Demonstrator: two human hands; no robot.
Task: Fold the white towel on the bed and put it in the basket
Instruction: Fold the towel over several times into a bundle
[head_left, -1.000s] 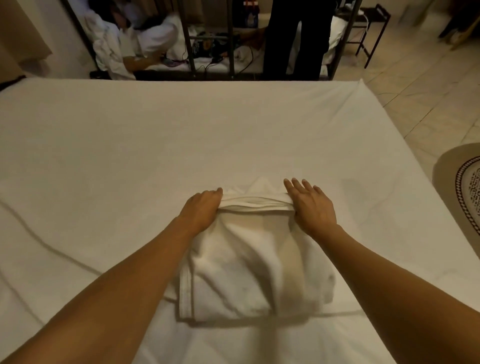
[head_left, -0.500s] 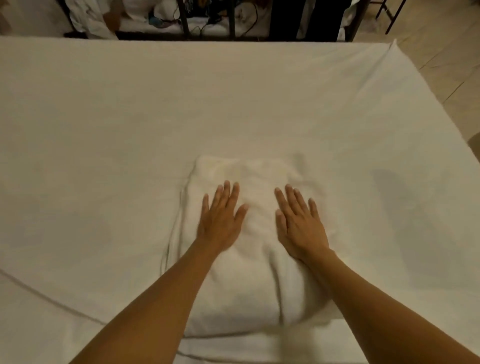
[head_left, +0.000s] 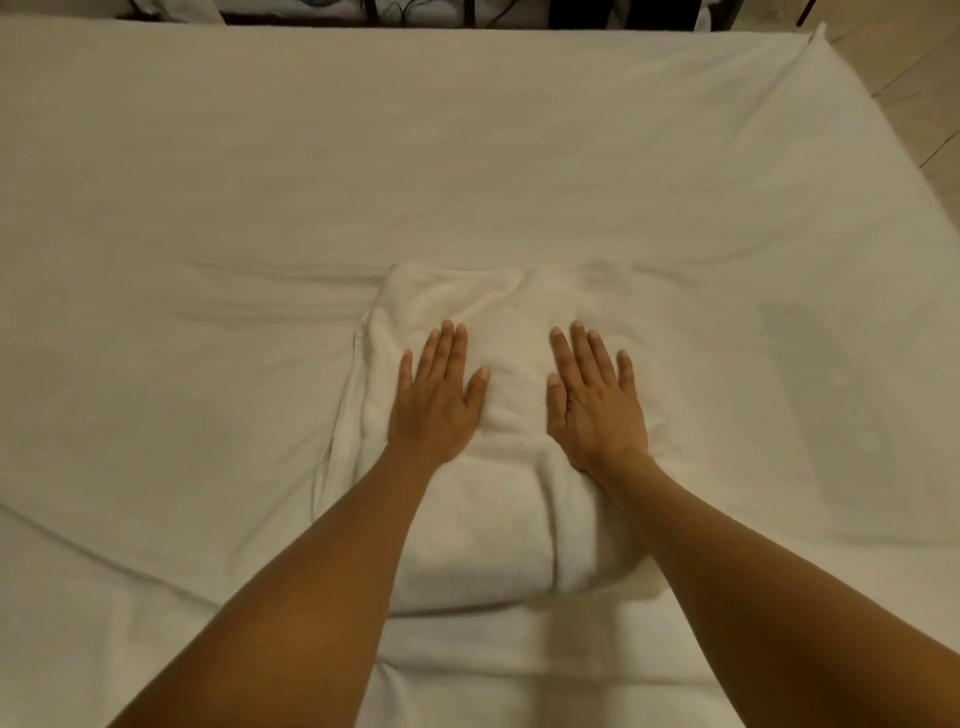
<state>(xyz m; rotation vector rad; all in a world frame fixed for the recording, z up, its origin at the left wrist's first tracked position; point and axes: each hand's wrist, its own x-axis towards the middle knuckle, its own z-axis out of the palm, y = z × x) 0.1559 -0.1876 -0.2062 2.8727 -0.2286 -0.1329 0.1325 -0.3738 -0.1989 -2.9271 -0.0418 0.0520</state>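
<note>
The folded towel (head_left: 511, 467) lies on the bed (head_left: 208, 182), with the left hand (head_left: 436, 400) and right hand (head_left: 595, 402) flat on it, side by side.

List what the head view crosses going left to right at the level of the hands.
Bare bed sheet → left edge of the folded white towel → left hand → strip of towel between the hands → right hand → bare sheet again.

The bed (head_left: 208, 171), spread with a creased white sheet (head_left: 701, 197), bore a folded white towel (head_left: 498, 525) near its front edge, apparently several layers thick.
</note>
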